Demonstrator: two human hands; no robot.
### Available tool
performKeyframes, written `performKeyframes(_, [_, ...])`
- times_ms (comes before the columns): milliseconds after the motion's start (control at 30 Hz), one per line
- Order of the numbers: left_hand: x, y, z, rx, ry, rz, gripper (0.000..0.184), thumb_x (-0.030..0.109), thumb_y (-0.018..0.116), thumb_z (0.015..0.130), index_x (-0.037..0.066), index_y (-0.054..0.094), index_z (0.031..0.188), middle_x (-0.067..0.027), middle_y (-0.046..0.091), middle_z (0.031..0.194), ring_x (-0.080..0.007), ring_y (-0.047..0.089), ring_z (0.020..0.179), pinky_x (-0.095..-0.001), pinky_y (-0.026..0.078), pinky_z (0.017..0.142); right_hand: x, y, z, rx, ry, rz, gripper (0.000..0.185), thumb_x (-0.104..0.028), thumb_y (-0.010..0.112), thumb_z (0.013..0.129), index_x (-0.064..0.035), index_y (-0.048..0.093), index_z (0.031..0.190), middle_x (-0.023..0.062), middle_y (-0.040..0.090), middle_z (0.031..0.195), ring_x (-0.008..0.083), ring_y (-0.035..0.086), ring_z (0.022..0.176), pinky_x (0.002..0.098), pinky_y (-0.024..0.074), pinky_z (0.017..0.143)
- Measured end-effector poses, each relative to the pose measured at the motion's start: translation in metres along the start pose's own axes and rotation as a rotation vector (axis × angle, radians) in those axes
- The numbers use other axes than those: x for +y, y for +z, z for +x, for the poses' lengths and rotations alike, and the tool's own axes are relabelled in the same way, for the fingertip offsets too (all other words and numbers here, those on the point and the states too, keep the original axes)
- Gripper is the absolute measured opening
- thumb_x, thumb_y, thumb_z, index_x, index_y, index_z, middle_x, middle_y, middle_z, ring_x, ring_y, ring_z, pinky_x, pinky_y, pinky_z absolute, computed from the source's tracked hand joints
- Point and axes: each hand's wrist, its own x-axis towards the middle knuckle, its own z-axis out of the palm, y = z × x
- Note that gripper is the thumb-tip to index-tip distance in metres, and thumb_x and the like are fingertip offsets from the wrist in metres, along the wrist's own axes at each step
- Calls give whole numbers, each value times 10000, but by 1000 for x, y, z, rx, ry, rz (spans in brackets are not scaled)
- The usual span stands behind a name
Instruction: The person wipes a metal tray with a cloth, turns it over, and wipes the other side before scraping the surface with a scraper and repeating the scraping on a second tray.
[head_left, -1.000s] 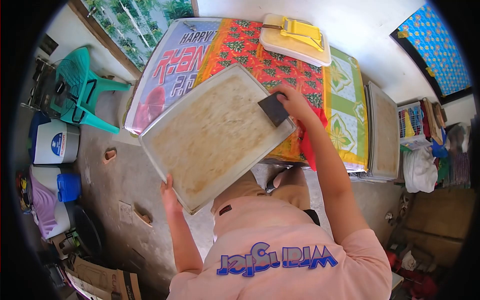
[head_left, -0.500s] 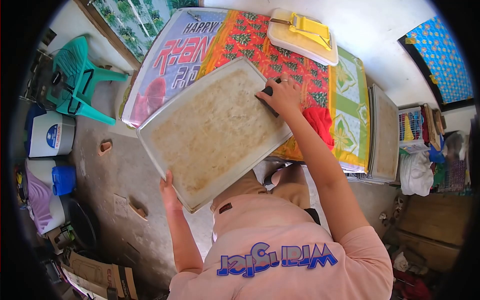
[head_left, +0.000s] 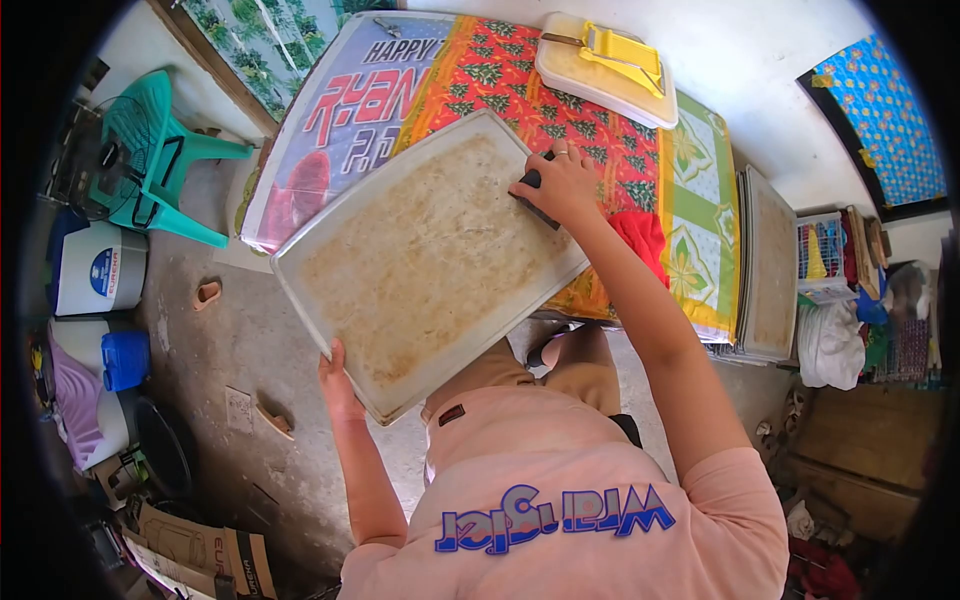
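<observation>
A worn, brown-stained metal baking tray (head_left: 430,260) lies tilted, its far part over the table edge and its near corner above my lap. My left hand (head_left: 342,385) grips the tray's lower left rim, thumb on top. Near the tray's right end, my right hand (head_left: 568,185) is closed around a black scraper (head_left: 543,213) pressed against the tray surface. The scraper's working edge is hard to make out. Just right of my right forearm, a red cloth (head_left: 640,240) rests on the table.
The table (head_left: 490,60) has patterned plastic covers. At its back sits a lidded white container (head_left: 560,75) with a yellow slicer-like tool (head_left: 625,60) on top. Several trays (head_left: 768,265) stand upright at the right. A green chair (head_left: 150,130) and slippers (head_left: 207,294) are at left.
The tray's right end has risen very slightly. My right hand with the scraper has barely shifted, and my left hand keeps the same hold.
</observation>
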Motion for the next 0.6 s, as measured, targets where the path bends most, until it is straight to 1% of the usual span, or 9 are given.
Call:
performKeyframes(67, [-1,0,1,-2,1,-3,532,274,603,963,-41,446,1362,-150,576,1271,-253,602,1107,-370,508,916,4,3,1,33,18,4,433,-551,732,724,-197,722,973,118,578,1169,294,477,1180,458,363,931])
performKeyframes(167, [-1,0,0,0,2,-9,529,263,601,964,-43,443,1365,-153,574,1274,-256,600,1112,-372,505,923,4,0,2,-15,9,-19,439,-554,730,728,-199,724,986,123,579,1184,290,478,1178,453,365,931])
performKeyframes(267, [-1,-1,1,-1,-4,-20,527,256,602,964,-44,441,1366,-155,573,1277,-258,599,1116,-372,503,929,5,3,3,1,4,-14,440,-554,726,734,-199,722,995,125,579,1191,292,476,1186,451,364,940])
performKeyframes(367, [0,2,0,1,-4,-27,524,254,604,963,-44,443,1363,-156,574,1276,-258,601,1112,-371,503,929,2,-2,4,-37,-1,-10,442,-549,731,729,-204,723,1005,125,574,1206,295,473,1197,453,362,949])
performKeyframes(467, [-1,0,0,-2,1,-26,520,254,605,963,-43,446,1359,-156,577,1272,-258,606,1102,-371,505,924,3,-1,6,-37,22,0,451,-556,729,725,-206,724,1011,122,572,1204,297,476,1192,456,358,959])
performKeyframes(600, [1,2,-1,23,-10,-15,512,253,605,962,-41,454,1352,-154,582,1263,-258,612,1088,-370,508,915,4,3,5,-32,1,-17,449,-561,729,721,-215,724,1005,112,569,1191,290,485,1162,451,359,939])
